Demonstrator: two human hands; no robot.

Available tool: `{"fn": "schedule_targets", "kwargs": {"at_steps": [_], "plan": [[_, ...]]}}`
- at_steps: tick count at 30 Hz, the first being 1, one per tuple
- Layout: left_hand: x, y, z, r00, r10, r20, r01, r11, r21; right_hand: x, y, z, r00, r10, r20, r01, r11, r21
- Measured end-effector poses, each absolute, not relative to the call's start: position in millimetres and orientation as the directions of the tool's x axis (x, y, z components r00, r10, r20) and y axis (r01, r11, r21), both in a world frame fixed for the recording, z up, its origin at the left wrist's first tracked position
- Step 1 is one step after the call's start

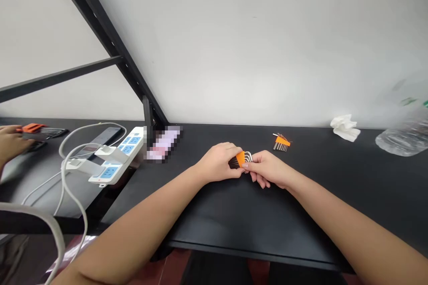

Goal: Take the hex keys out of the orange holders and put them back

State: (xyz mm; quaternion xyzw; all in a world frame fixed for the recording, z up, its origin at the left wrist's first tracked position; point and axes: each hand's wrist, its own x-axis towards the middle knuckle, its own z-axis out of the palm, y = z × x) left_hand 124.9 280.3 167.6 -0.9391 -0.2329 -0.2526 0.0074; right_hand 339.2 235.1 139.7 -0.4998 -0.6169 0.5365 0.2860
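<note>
Over the middle of the black table, my left hand (pixel 222 161) is closed around a hex key set (pixel 240 158), several bent metal keys in an orange holder. My right hand (pixel 269 168) meets it from the other side, thumb and finger pinching the set near the bent key ends. Fingers partly cover the holder, so I cannot tell whether one key is being gripped apart from the rest. Behind my right hand, a second hex key set (pixel 282 141) with an orange holder lies on the table, its keys pointing toward me.
On the left, a white power strip (pixel 125 153) with chargers and looping white cables bridges the table gap. A phone (pixel 106 138) lies beyond it. Another person's hand (pixel 13 142) is near an orange tool set (pixel 35 128). A crumpled tissue (pixel 345 127) and clear plastic bottle (pixel 404 138) sit right.
</note>
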Motion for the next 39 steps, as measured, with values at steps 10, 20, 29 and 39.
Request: {"fn": "schedule_targets", "kwargs": {"at_steps": [10, 20, 29, 39], "plan": [[124, 278, 171, 0.764, 0.431, 0.481, 0.475, -0.879, 0.033, 338, 231, 144, -0.32, 0.933, -0.163, 0.289, -0.068, -0.955], [125, 278, 171, 0.792, 0.481, 0.376, 0.509, -0.86, 0.027, 345, 235, 142, -0.284, 0.941, -0.184, 0.268, -0.107, -0.957], [125, 279, 169, 0.809, 0.53, 0.254, 0.534, -0.844, 0.058, 353, 237, 146, -0.13, 0.991, -0.021, 0.742, 0.083, -0.665], [121, 285, 166, 0.789, 0.568, 0.233, 0.544, -0.823, 0.165, 356, 240, 137, -0.32, 0.907, 0.276, 0.773, 0.418, -0.477]]}}
